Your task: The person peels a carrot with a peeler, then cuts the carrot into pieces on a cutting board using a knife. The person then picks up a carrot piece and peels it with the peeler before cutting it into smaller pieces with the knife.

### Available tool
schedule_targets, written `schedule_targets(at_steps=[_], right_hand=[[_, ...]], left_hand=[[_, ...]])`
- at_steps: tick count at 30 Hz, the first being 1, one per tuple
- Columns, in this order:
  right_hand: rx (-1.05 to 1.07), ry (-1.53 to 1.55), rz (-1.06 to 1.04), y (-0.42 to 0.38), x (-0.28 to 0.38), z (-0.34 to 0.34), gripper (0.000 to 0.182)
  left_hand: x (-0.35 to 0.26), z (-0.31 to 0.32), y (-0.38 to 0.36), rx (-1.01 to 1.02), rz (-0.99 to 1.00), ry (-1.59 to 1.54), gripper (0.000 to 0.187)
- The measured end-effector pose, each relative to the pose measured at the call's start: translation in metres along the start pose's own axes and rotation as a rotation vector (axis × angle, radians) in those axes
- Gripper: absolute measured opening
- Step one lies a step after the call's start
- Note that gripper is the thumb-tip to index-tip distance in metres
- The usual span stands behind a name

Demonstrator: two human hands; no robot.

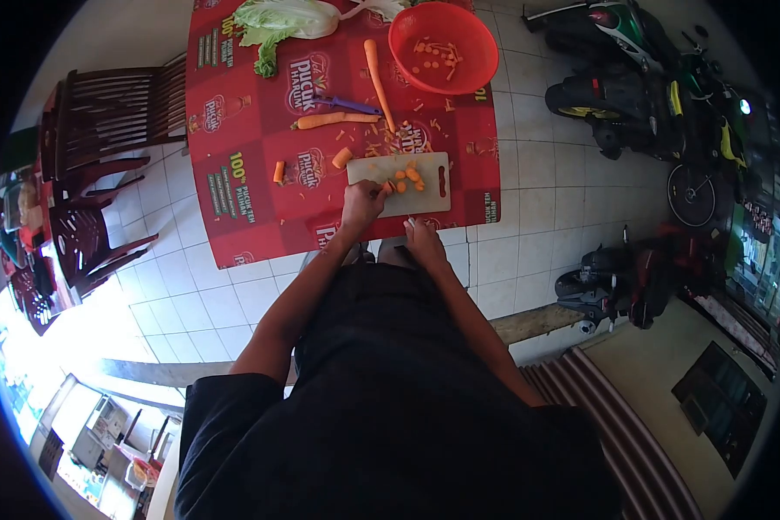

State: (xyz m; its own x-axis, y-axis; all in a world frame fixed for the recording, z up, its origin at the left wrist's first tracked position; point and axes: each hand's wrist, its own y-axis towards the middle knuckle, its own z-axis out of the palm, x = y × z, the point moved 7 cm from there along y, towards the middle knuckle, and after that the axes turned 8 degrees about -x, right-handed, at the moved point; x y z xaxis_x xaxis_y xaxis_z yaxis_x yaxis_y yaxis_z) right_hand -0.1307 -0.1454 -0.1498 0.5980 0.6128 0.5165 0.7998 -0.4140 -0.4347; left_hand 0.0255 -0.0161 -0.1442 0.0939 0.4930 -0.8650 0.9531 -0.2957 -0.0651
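My left hand (366, 201) reaches over the left part of the cutting board (425, 201), its fingers pinched on a small carrot piece (388, 186). Several cut carrot slices (412, 174) lie on the board just right of those fingertips. My right hand (425, 243) is at the table's near edge, below the board, with its fingers curled in. Something small and pale shows at its fingertips, too small to name. Left of the board are two short carrot chunks, one a thick stub (342, 158). Beyond it lie a peeled carrot (378, 82), another carrot (334, 120) and a purple-handled peeler (348, 105).
A red basin (444, 76) holding carrot slices stands at the table's far right. A leafy cabbage (288, 19) lies at the far left. Peel scraps litter the red tablecloth (269, 208). Wooden chairs (117, 108) stand left, motorcycles (615, 104) right.
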Motion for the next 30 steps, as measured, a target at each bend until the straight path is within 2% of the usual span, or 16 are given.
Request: schedule_targets(at_steps=[4,7,10,13,16,19,25,28,30], right_hand=[[-0.067,0.016,-0.078,-0.007,-0.012,0.001,0.047],[0.010,0.044,0.039,-0.016,-0.022,-0.005,0.045],[-0.013,0.121,0.029,-0.015,-0.016,-0.015,0.044],[-0.025,0.176,-0.077,-0.007,-0.008,-0.023,0.045],[-0.084,0.103,-0.046,-0.006,-0.002,-0.038,0.045],[-0.023,-0.002,0.005,-0.006,-0.002,-0.047,0.042],[-0.098,0.073,-0.008,-0.011,-0.010,-0.052,0.044],[-0.098,0.154,0.030,-0.016,-0.016,-0.046,0.044],[-0.056,0.152,0.040,-0.019,-0.015,-0.041,0.041]], left_hand=[[-0.002,-0.002,0.001,0.029,-0.055,0.016,0.023],[-0.004,-0.003,0.004,0.028,-0.067,0.013,0.025],[0.001,0.000,0.004,0.055,-0.098,0.020,0.024],[-0.004,0.000,0.005,0.054,-0.075,0.019,0.024],[-0.033,-0.011,0.005,0.038,0.048,0.154,0.023],[-0.035,-0.008,0.004,0.061,0.101,0.144,0.021],[-0.021,-0.003,0.001,0.112,0.090,0.141,0.020],[-0.015,-0.005,0.002,0.122,0.042,0.123,0.019],[-0.018,-0.004,0.000,0.103,0.090,0.167,0.020]])
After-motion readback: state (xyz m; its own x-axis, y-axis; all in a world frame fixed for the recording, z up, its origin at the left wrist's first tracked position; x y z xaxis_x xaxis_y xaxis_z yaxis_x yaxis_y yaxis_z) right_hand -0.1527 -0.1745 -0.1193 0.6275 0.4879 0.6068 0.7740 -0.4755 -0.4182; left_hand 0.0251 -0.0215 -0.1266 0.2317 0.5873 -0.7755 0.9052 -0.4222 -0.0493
